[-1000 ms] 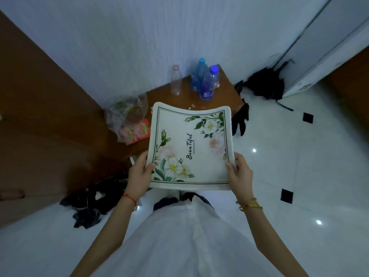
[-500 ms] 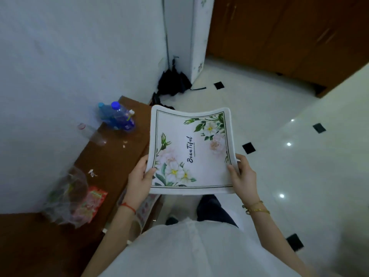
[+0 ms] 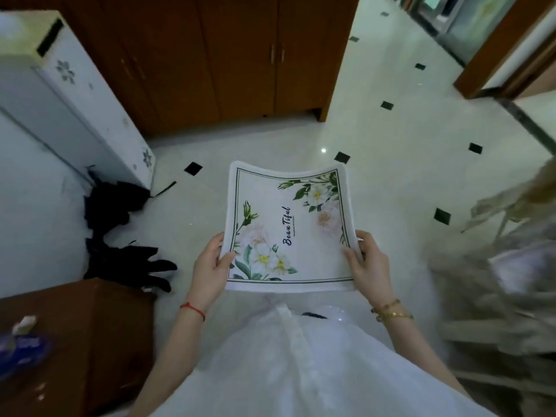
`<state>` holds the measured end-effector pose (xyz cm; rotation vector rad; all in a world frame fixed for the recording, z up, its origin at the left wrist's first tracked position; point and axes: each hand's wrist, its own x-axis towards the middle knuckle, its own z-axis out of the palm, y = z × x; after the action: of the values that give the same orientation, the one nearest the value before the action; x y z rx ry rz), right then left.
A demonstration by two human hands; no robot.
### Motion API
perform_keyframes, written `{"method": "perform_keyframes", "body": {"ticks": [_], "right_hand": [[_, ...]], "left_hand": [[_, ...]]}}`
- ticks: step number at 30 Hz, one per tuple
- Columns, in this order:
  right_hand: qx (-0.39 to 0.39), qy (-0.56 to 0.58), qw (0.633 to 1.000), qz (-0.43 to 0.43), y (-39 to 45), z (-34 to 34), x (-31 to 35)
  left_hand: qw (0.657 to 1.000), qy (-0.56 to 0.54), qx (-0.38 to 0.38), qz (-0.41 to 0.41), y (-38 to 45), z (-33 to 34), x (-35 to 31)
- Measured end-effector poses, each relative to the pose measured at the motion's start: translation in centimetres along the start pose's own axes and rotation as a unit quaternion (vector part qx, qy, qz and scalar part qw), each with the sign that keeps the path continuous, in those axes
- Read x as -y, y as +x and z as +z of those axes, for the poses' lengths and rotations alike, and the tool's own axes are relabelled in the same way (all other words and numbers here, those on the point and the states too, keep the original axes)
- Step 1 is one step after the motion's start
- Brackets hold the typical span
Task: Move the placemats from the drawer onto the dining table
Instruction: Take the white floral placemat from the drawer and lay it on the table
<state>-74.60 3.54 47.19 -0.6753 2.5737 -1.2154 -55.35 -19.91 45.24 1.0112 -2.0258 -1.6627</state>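
Note:
A white placemat (image 3: 301, 227) with a green border, printed flowers and the word "Beau Tiful" is held flat in front of my body, above the white tiled floor. My left hand (image 3: 210, 266) grips its near left corner, thumb on top. My right hand (image 3: 367, 263) grips its near right corner the same way. The far edge of the placemat curls slightly upward. Whether more mats lie under the top one I cannot tell. No drawer and no dining table are recognisable.
A low brown cabinet top (image 3: 90, 326) with a blue bottle (image 3: 21, 347) sits at lower left. Black cloth (image 3: 120, 236) lies on the floor beside a white appliance (image 3: 66, 100). Brown wardrobe doors (image 3: 225, 55) stand ahead. Blurred pale furniture (image 3: 496, 281) is at right.
The view has swung to the right: the cabinet with bottles slid to the lower left, and the wardrobe, open floor and blurred furniture came into view. Both hands keep the same hold on the placemat.

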Motion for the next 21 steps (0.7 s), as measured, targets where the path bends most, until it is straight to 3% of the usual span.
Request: {"method": "perform_keyframes", "body": {"ticks": [6,16,21], "right_hand": [[-0.068,-0.011,0.996,0.057,9.0,-5.6,-3.7],[-0.143,0.022,0.979,0.142,23.3,-8.6,-10.4],[-0.212,0.016,0.963,0.167,33.9,-12.9,-12.8]], "left_hand": [[0.998,0.008,0.058,0.026,11.3,9.0,-5.8],[0.986,0.051,0.149,0.054,29.7,21.8,-10.5],[0.97,0.069,0.212,0.097,41.8,30.1,-16.8]]}}
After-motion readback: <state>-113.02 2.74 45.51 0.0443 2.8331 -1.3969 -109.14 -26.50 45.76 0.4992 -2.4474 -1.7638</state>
